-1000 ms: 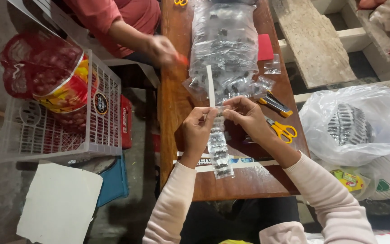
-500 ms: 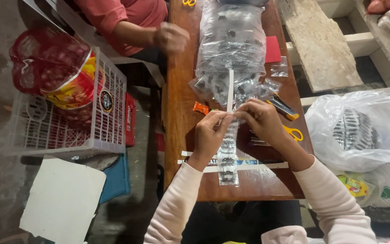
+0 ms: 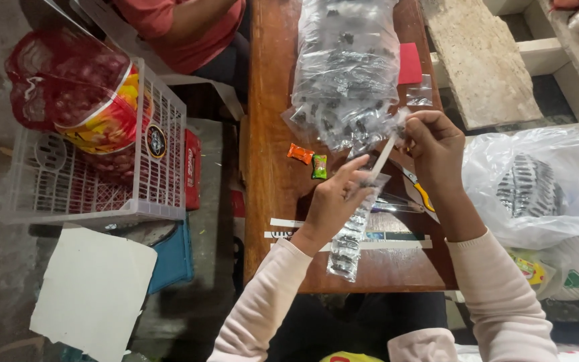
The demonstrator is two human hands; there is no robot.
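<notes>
Inspector: Clear plastic strip of small packets (image 3: 350,238), dark contents, hangs from the left hand (image 3: 335,201) over the near edge of the brown wooden table (image 3: 269,100). Fingers pressed together, pinching its upper end.

Clerk: And the right hand (image 3: 437,144)?

Inspector: Closed on the top of a thin white paper strip (image 3: 381,155), which slants down to the left hand's fingertips. Both hands appear to share that strip.

Clerk: Step in hand?

Inspector: By my judgement, fixing the white strip to the packet strip, midway. The next move would call for keeping the two ends aligned while they are pressed flat.

Clerk: Containers?

Inspector: Large clear plastic bag (image 3: 346,67) on the table, stuffed with similar dark-filled packets. White plastic bag (image 3: 537,188) to the right, dark ridged items showing through. White plastic crate (image 3: 162,194) to the left, holding a red mesh sack (image 3: 68,87); contents unclear.

Clerk: Loose items?

Inspector: Orange sweet wrapper (image 3: 300,153) and green sweet wrapper (image 3: 319,166), just beside each other; yellow-handled scissors (image 3: 420,191) under the right wrist. Another person in a red top (image 3: 182,27) sits at the far end.
</notes>
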